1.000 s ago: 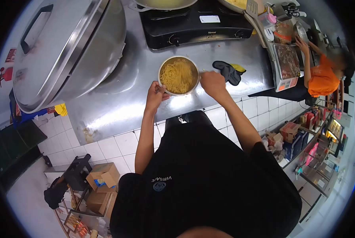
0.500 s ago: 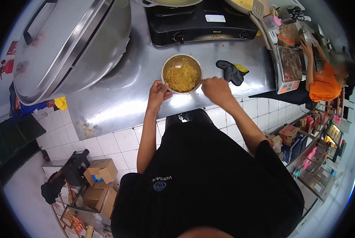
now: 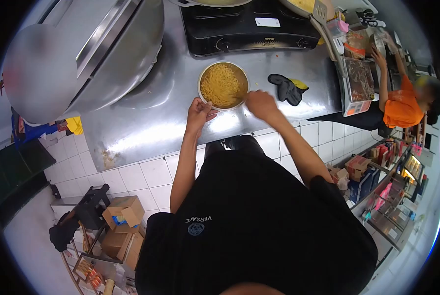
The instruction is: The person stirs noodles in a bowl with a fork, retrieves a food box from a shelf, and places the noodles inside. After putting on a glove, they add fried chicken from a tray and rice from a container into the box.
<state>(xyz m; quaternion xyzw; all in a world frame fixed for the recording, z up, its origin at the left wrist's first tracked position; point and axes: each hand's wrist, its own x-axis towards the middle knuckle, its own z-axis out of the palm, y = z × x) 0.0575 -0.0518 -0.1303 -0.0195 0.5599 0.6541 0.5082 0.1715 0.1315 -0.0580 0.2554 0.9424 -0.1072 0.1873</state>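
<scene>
A round metal bowl (image 3: 246,82) stands on the steel counter, holding yellow noodles (image 3: 221,84). My left hand (image 3: 199,114) grips the bowl's near-left rim, thumb on the edge and fingers below. At the near-right rim is my right hand (image 3: 262,105), closed around a utensil that reaches into the noodles; its kind is hidden by the fist and the food. Dark gloves (image 3: 287,89) with a yellow part lie on the counter right of the bowl.
A black gas stove (image 3: 249,29) stands behind the bowl, pans at its back. A large steel vessel (image 3: 126,59) fills the left. At right are a spatula (image 3: 320,14), a scale (image 3: 357,107) and a person in an orange shirt (image 3: 403,105).
The bowl has shifted slightly away from me and tilted a little, both hands moving with it. The noodles have moved about inside, now gathered more toward the far left.
</scene>
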